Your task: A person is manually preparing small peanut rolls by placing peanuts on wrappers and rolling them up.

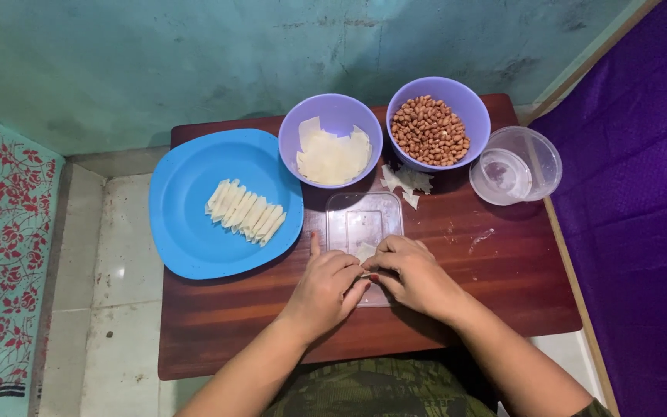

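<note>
- Worked over a clear flat plastic sheet in the middle of a small dark red wooden table.
- Left hand and right hand side by side on the near half of the clear sheet, fingertips meeting.
- Pinched between both sets of fingertips: a small pale dough wrapper, only a corner showing.
- Wrapper right at the fingertips, at the far side of both hands; about as near to one hand as the other.
- Long way of the wrapper hard to tell, too much hidden by fingers.
- Left of the clear sheet: one round blue plastic plate with a row of rolled pale dough sticks, about eight, leaning on each other.
- Behind the clear sheet: two purple plastic bowls, one bowl of flat pale wrappers and one bowl of brown peanuts.
- Between the peanut bowl and the clear sheet: a few torn pale dough scraps.
- Right of the clear sheet, further back: one clear round plastic tub, a little water inside.
</note>
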